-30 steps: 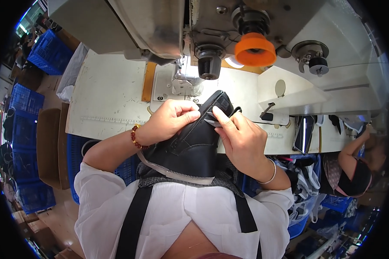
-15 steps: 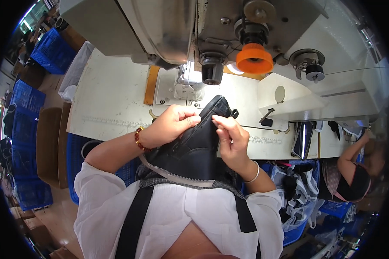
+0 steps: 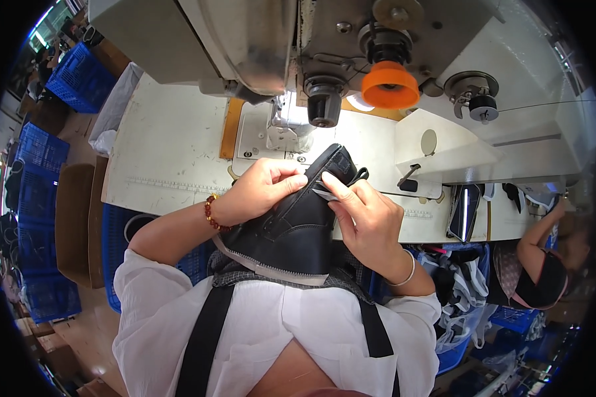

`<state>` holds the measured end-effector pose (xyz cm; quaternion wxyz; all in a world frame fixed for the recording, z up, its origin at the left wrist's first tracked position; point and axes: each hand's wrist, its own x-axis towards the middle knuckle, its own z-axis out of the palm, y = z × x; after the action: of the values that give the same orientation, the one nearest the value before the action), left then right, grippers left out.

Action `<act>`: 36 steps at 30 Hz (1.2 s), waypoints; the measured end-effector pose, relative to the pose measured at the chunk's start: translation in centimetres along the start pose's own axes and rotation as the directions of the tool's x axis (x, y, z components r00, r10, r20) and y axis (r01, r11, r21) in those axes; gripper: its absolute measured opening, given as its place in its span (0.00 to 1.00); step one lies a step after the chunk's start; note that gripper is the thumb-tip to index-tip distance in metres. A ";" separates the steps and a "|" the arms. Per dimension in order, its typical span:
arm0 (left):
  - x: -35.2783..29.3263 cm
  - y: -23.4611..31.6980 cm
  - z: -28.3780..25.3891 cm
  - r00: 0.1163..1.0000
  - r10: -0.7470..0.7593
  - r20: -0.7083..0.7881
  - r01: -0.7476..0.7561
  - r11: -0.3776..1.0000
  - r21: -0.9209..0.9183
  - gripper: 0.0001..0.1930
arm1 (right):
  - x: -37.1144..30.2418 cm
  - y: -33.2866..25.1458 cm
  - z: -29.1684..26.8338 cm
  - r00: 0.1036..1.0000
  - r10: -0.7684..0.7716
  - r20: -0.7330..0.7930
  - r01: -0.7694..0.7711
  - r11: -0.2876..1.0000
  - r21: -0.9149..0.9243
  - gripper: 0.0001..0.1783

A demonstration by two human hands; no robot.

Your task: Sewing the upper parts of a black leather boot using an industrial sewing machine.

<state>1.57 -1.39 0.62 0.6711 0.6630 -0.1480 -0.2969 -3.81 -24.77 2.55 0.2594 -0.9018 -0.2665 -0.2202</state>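
A black leather boot upper [image 3: 297,231] stands tilted in front of me, its pale stitched lower edge resting against my lap. My left hand [image 3: 261,188] is closed on the upper's left edge, thumb and fingers pinching it near the top. At the upper's right side, below its top, is my right hand [image 3: 367,212]. Under its stretched index finger lies a small silvery pointed tool, which looks like thread snips [image 3: 325,194], with its tips against the leather. The hand hides the rest of the tool. A black pull loop [image 3: 361,175] sticks out beside the upper's top.
A sewing machine [image 3: 245,40] overhangs the white worktable [image 3: 172,145], with an orange knob [image 3: 391,86] underneath. At lower right, a blue basket [image 3: 451,360] holds black and white pieces. Another person's arm [image 3: 536,241] is at far right. Blue crates [image 3: 79,79] stand at left.
My right hand has turned and its index finger now stretches over the upper, with the silvery tool showing under it. The left hand keeps its pinch in almost the same place.
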 end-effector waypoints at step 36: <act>-0.1 -0.6 0.1 1.000 0.028 0.006 -0.028 1.000 -0.001 0.14 | -0.5 0.8 1.8 0.998 0.029 -0.060 -0.018 0.983 0.183 0.26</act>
<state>1.35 -1.36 0.08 0.6750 0.6596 -0.1593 -0.2896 -3.28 -24.49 0.61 0.3516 -0.8700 -0.2668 -0.2199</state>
